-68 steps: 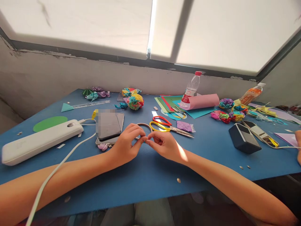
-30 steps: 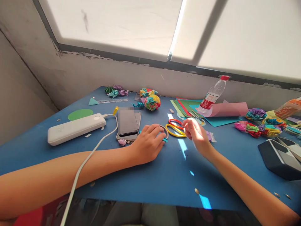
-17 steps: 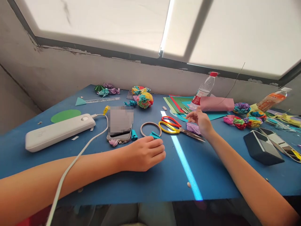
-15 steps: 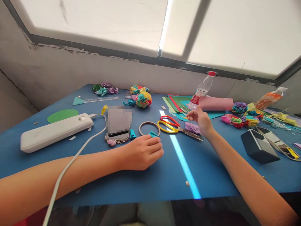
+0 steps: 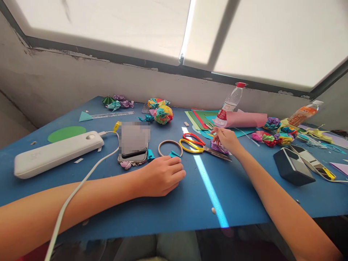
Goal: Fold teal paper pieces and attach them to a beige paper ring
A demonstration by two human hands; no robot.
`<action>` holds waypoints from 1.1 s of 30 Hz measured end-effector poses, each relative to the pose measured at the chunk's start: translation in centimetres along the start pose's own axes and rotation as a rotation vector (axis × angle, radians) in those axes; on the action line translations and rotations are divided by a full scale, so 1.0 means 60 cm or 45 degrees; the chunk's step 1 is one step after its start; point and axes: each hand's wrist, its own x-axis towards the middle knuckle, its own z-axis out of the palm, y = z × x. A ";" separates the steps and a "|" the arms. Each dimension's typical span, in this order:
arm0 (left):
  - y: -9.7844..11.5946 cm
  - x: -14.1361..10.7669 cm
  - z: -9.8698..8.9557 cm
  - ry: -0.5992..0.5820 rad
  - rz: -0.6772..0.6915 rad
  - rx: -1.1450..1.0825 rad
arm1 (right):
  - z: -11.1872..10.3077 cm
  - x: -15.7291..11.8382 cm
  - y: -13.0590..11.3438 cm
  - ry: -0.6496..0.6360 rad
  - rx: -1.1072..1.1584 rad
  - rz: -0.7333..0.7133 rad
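My left hand (image 5: 163, 175) rests on the blue table with its fingers curled closed; what they hold, if anything, is hidden. Just beyond its knuckles lies a thin brownish ring (image 5: 160, 148) with a small teal paper piece (image 5: 175, 154) at its near side. My right hand (image 5: 224, 139) hovers over a crumpled purple paper piece (image 5: 216, 146), its fingers bent loosely and apart, with nothing visible in them. Scissors (image 5: 193, 143) with red and yellow handles lie open between the hands, blades under the right hand's side.
A phone (image 5: 133, 158) and white power bank (image 5: 59, 154) with a cable lie left. Coloured paper sheets (image 5: 197, 121), a water bottle (image 5: 230, 105) and a pink paper roll (image 5: 247, 119) stand behind my right hand. A dark box-shaped object (image 5: 293, 166) sits right.
My right hand has come slightly lower and left, fingers now pointing down. A thin upright strand beside it no longer stands up; a thin pale line lies behind the wrist. My left hand stays put.
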 end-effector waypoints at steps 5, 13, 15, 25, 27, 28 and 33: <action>-0.001 0.000 0.002 0.033 0.013 -0.003 | 0.007 0.004 0.004 -0.006 -0.049 0.000; -0.002 -0.003 0.005 0.007 0.004 -0.001 | -0.053 0.002 0.001 -0.116 -0.230 0.003; -0.002 -0.003 0.005 0.003 -0.003 -0.009 | -0.069 0.000 0.003 -0.202 -0.305 0.002; -0.002 -0.002 0.006 -0.007 -0.019 -0.026 | -0.074 0.008 0.020 -0.589 -0.570 -0.090; -0.002 -0.002 0.006 -0.005 -0.018 -0.034 | -0.071 0.007 0.016 -0.598 -0.603 -0.102; -0.003 -0.002 0.006 -0.003 -0.019 -0.036 | -0.069 0.006 0.013 -0.596 -0.618 -0.106; -0.002 -0.001 0.005 -0.010 -0.026 -0.031 | -0.062 0.003 0.003 -0.571 -0.643 -0.144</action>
